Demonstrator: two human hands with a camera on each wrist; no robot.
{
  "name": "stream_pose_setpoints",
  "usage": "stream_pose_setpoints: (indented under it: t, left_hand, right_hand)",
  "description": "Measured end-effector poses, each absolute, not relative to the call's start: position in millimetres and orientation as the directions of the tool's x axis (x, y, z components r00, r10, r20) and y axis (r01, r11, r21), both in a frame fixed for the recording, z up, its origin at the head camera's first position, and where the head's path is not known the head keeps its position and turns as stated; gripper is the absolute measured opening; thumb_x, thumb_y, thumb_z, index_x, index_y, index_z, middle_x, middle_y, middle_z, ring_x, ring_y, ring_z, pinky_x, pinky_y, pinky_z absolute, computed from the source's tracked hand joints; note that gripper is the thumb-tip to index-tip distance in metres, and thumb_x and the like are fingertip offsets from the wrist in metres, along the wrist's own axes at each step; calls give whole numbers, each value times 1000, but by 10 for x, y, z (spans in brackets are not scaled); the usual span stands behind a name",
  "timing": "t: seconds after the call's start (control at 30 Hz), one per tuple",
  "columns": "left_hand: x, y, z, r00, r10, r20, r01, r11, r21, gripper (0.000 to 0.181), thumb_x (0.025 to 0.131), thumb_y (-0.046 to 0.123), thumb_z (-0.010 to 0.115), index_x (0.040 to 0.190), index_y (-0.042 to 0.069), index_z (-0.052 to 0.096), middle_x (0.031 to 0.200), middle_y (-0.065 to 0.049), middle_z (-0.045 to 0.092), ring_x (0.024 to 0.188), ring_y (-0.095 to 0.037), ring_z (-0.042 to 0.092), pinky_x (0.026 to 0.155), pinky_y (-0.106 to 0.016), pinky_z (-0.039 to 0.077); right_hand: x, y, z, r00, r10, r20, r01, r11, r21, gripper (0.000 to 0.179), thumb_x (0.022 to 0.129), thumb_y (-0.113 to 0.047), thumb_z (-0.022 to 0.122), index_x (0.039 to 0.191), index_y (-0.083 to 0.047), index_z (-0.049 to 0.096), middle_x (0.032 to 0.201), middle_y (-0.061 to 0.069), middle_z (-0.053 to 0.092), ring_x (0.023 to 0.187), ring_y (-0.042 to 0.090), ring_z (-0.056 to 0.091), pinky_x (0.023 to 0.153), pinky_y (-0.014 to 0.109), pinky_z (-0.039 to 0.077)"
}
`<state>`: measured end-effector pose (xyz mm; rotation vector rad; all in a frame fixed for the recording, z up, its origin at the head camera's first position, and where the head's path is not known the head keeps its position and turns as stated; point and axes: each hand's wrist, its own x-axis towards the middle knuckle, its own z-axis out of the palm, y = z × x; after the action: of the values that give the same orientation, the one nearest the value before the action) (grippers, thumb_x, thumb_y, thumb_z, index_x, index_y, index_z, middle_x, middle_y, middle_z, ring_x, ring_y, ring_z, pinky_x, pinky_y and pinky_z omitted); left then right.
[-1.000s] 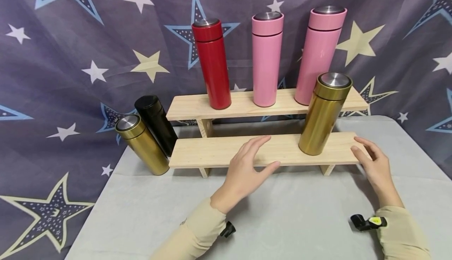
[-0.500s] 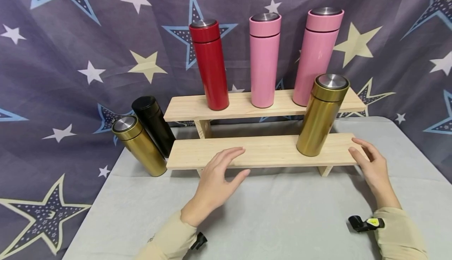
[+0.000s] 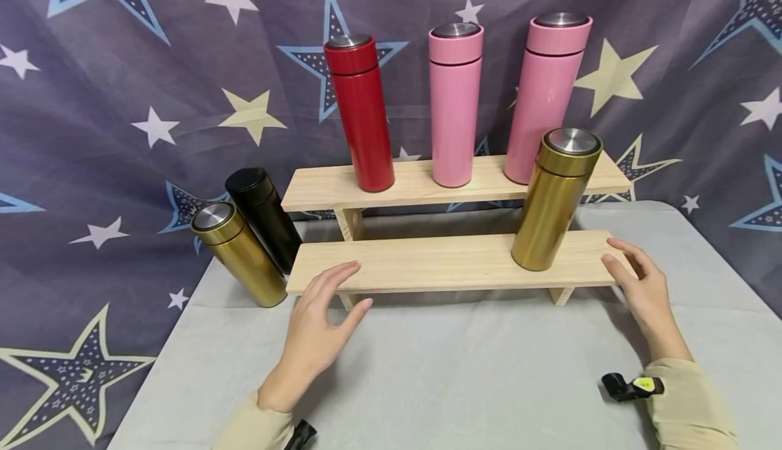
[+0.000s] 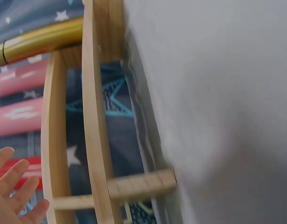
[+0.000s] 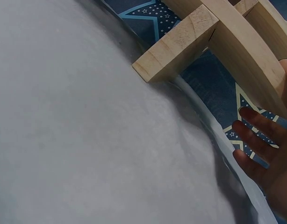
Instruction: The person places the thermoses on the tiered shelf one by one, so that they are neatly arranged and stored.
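My left hand (image 3: 314,331) hovers in front of the left end of the lower wooden shelf (image 3: 427,263), fingers extended, thumb apart, holding nothing. To its left, a gold vacuum flask (image 3: 247,260) and a black flask (image 3: 265,222) stand on the table. My right hand (image 3: 647,304) is at the lower shelf's right end, its fingers loosely bent; the right wrist view puts its thumb right by the shelf end (image 5: 274,91). Toward the right of this shelf stands another gold flask (image 3: 552,205), upright with a steel-topped lid.
On the upper shelf (image 3: 318,192) stand a red flask (image 3: 363,117) and two pink flasks, one in the middle (image 3: 455,110) and one further right (image 3: 544,97). A grey cloth covers the table (image 3: 476,368). A star-patterned curtain (image 3: 201,49) hangs behind.
My left hand has moved left along the front of the lower shelf, from near its middle to its left end. The right hand stays at the right end; the flasks keep their places.
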<state>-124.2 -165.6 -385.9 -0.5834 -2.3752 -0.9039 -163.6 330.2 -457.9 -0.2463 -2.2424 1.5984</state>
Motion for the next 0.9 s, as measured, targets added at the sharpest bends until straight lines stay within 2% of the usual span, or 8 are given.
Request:
stream_pose_setpoints:
  t: [0.23, 0.5, 0.6, 0.67, 0.73, 0.83, 0.9]
  left_hand:
    - [-1174, -1980, -3891, -788, 103, 607, 482, 717, 504, 54, 85, 20, 79, 136, 17, 60, 138, 1, 57, 129, -21, 50, 101, -47, 41]
    - [-1102, -2303, -3956, -850, -32, 527, 329, 748, 576, 54, 86, 23, 79, 137, 18, 60, 139, 2, 56, 128, -24, 51, 98, -52, 41]
    - [-1078, -2401, -3969, -867, -75, 493, 277, 749, 602, 54, 87, 24, 78, 138, 20, 59, 140, 1, 55, 130, -24, 49, 101, -53, 39]
    - [-1059, -2458, -3970, -877, -101, 470, 246, 746, 618, 55, 87, 23, 78, 138, 21, 59, 141, 2, 54, 131, -21, 47, 104, -46, 39]
    - [-1040, -2509, -3963, -883, -122, 453, 224, 739, 636, 55, 88, 21, 77, 139, 21, 58, 142, 1, 53, 131, -20, 47, 105, -33, 38]
    - [-1023, -2593, -3958, -885, -153, 440, 201, 727, 656, 55, 89, 20, 76, 141, 19, 56, 143, -4, 52, 129, -19, 47, 99, -18, 35]
    - [-1013, -2644, -3950, -887, -181, 424, 171, 725, 667, 55, 90, 21, 75, 142, 19, 55, 143, -5, 52, 128, -20, 48, 97, -15, 34]
  right_hand:
    - [-1637, 3296, -4571, -915, 351, 200, -75, 338, -938, 42, 98, -27, 64, 140, -23, 59, 109, -27, 55, 96, -6, 53, 77, 5, 39]
    - [-1635, 3298, -4578, -914, 355, 198, -73, 337, -939, 42, 98, -28, 64, 139, -23, 59, 108, -27, 55, 96, -6, 52, 77, 6, 39]
    - [-1633, 3299, -4578, -913, 354, 200, -75, 337, -939, 42, 98, -27, 64, 139, -23, 59, 109, -26, 55, 97, -6, 52, 77, 5, 39]
    - [-1633, 3299, -4578, -914, 352, 203, -79, 335, -939, 42, 98, -27, 64, 139, -22, 59, 109, -26, 55, 98, -6, 52, 78, 5, 39]
    - [-1634, 3299, -4577, -914, 349, 205, -83, 334, -939, 42, 98, -27, 64, 139, -22, 59, 110, -26, 55, 98, -6, 52, 78, 5, 39]
    - [-1638, 3296, -4577, -915, 346, 208, -88, 330, -940, 42, 98, -27, 64, 139, -22, 59, 113, -25, 55, 100, -6, 52, 79, 5, 39]
    - [-1639, 3292, -4577, -915, 347, 207, -88, 329, -940, 42, 98, -27, 64, 139, -22, 59, 115, -25, 55, 101, -6, 51, 80, 5, 39]
